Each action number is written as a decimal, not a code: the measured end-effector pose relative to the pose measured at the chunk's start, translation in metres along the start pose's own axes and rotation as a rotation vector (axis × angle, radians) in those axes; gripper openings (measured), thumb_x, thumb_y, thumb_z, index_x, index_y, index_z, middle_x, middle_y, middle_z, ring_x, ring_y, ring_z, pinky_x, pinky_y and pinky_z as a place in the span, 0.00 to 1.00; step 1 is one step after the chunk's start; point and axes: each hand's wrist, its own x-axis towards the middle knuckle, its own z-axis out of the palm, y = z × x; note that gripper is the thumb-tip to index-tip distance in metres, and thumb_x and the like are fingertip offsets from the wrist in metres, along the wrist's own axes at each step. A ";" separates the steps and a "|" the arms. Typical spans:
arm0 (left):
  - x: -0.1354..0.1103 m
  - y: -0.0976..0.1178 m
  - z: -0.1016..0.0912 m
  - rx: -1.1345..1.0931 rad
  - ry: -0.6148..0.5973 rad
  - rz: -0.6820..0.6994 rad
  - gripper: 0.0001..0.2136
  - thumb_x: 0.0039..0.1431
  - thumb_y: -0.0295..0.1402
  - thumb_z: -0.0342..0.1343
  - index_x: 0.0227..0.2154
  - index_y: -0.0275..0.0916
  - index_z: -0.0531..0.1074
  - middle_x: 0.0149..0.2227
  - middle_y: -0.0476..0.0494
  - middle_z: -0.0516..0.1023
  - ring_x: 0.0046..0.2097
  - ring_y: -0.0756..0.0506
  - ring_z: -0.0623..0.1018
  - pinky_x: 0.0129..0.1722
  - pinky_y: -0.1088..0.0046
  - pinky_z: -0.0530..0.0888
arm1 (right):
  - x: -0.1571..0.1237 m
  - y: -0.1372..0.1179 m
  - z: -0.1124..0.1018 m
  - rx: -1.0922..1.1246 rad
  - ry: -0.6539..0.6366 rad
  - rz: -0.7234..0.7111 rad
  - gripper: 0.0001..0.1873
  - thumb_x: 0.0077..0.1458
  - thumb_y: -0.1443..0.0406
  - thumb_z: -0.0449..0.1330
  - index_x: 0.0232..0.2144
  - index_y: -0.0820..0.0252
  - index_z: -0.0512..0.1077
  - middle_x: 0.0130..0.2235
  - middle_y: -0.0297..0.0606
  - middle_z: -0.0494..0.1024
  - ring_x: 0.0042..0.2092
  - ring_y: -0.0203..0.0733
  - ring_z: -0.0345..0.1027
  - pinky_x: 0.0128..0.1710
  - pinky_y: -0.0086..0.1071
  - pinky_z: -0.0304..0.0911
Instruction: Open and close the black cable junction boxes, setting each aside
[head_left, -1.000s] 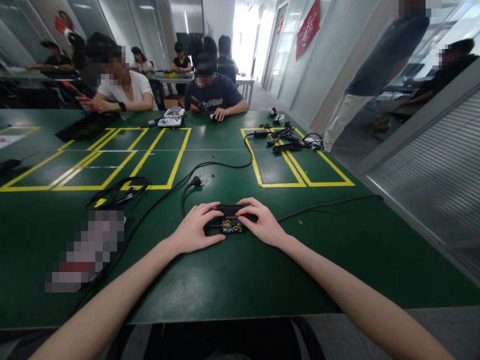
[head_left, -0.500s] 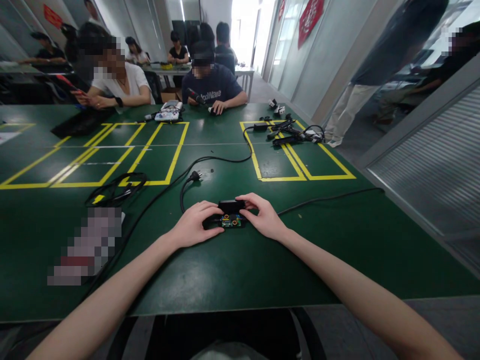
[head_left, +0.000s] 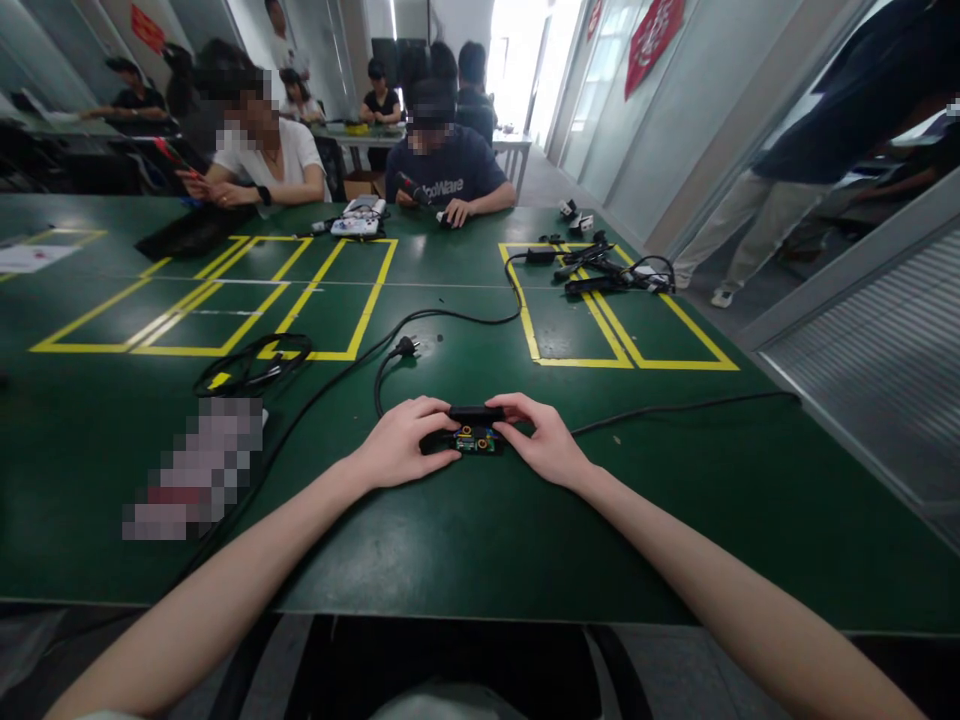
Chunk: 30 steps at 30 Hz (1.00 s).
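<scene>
An opened black power adapter lies between my hands on the green table. Its circuit board [head_left: 475, 441], with yellow-ringed coils, faces up on the near side. The black casing cover [head_left: 477, 412] stands along the board's far edge. My left hand [head_left: 401, 446] is closed around the left end, thumb at the board's near corner and fingers reaching the cover. With my right hand [head_left: 546, 447] I grip the right end, fingers on the cover and thumb beside the board. A cord with a black plug [head_left: 406, 347] curves away behind my left hand; another cable [head_left: 675, 409] runs right.
A coiled black cable [head_left: 255, 365] and a blurred-out flat object [head_left: 199, 470] lie left. Yellow tape rectangles mark the table [head_left: 405, 560]. Black adapters and cords [head_left: 600, 270] are heaped at the far right. Across the table, two people sit; one person's hand [head_left: 456, 212] rests there.
The whole view has shifted, so the table things appear farther right. The casing cover looks tilted more on edge, showing a narrower face. Both hands keep their hold on the adapter.
</scene>
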 end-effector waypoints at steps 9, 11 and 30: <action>0.000 -0.001 0.002 -0.028 0.024 -0.004 0.17 0.59 0.34 0.67 0.51 0.43 0.78 0.56 0.37 0.79 0.56 0.37 0.80 0.57 0.55 0.77 | -0.001 0.004 0.000 0.043 0.028 0.012 0.12 0.60 0.68 0.63 0.47 0.56 0.77 0.45 0.40 0.83 0.46 0.46 0.80 0.51 0.44 0.77; -0.001 -0.001 0.002 -0.048 0.037 -0.005 0.20 0.59 0.34 0.67 0.55 0.44 0.76 0.58 0.37 0.77 0.58 0.37 0.79 0.58 0.56 0.77 | -0.001 0.005 0.001 0.057 0.030 0.014 0.11 0.59 0.68 0.64 0.45 0.57 0.77 0.45 0.40 0.83 0.47 0.46 0.79 0.51 0.44 0.77; 0.000 0.000 0.002 -0.234 0.029 -0.053 0.07 0.58 0.32 0.67 0.36 0.40 0.75 0.51 0.39 0.83 0.50 0.41 0.83 0.53 0.63 0.78 | 0.003 -0.005 -0.002 -0.022 0.026 -0.167 0.05 0.61 0.71 0.60 0.36 0.57 0.73 0.44 0.42 0.83 0.46 0.46 0.79 0.49 0.42 0.73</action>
